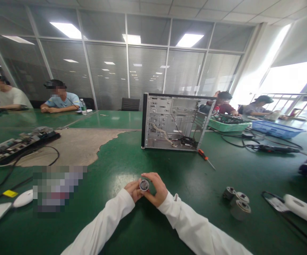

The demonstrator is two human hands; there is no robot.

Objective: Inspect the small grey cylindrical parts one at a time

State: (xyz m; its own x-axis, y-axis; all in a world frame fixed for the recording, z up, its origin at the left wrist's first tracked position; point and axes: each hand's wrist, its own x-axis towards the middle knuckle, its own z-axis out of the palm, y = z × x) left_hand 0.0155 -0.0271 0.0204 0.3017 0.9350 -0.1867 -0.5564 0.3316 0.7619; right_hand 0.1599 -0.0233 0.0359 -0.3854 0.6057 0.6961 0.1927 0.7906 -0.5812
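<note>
Both hands meet over the green table around a small round metal cylinder (144, 185), which looks like a small motor seen end-on. My left hand (133, 189) has its fingers closed against the cylinder's left side. From the right, my right hand (157, 187) curls its thumb and fingers around the cylinder. Palms and the cylinder's lower part are hidden from this angle. To the right stand three similar metal cylinders (240, 209), grouped close together. Beyond my hands is an open computer case (166, 122) with cables inside, and an orange-handled screwdriver (202, 154) lies by its lower right corner.
On the left lie a strip of electronic parts (23, 143), a white mouse (24, 199) and cables. A green basket (229, 125) and a blue basket (277, 129) stand at the back right. A white elongated device (303, 209) is near right. Several people sit around the table.
</note>
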